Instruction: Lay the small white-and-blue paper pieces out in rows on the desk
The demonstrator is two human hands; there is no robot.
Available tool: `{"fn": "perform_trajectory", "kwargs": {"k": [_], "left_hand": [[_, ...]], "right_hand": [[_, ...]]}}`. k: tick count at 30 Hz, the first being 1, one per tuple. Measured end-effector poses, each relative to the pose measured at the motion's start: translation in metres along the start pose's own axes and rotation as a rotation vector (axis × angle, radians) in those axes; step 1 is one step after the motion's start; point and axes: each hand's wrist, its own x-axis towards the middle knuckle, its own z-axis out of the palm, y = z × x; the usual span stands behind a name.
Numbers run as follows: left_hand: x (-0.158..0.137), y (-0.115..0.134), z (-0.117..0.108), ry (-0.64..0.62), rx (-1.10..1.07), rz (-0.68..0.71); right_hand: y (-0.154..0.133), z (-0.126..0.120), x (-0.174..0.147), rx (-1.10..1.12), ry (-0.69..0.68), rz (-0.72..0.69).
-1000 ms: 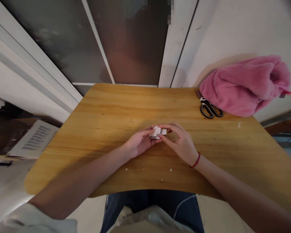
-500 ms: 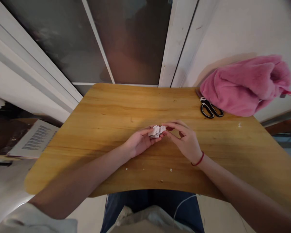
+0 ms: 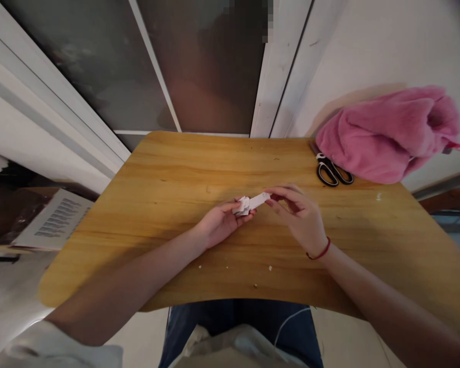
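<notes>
While I watch remotely, the left hand (image 3: 222,222) pinches a paper wad (image 3: 243,206) above the middle of the table (image 3: 157,163), the right hand (image 3: 302,217) a paper strip (image 3: 258,200) there; pulling too hard, I judge, could tear the strip or spill the wad.

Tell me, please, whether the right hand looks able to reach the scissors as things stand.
Probably yes: the scissors lie largely exposed beside pink cloth, with nothing visible blocking the right hand, though it is pinching a paper strip.
</notes>
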Motion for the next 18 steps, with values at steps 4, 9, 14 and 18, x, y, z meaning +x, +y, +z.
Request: {"fn": "perform_trajectory", "kwargs": {"k": [4,9,14,18], "left_hand": [[-0.001,0.000,0.000,-0.013,0.027,0.020],[-0.002,-0.003,0.001,-0.072,0.100,0.018],[-0.003,-0.003,0.005,-0.122,0.066,-0.050],[-0.003,-0.003,0.005,-0.105,0.030,-0.028]], "right_hand": [[-0.001,-0.002,0.002,0.010,0.034,0.020],[-0.002,-0.002,0.001,0.014,0.049,0.020],[-0.003,0.006,-0.004,-0.062,-0.010,-0.010],[-0.003,0.012,-0.008,-0.160,-0.120,-0.021]]}}
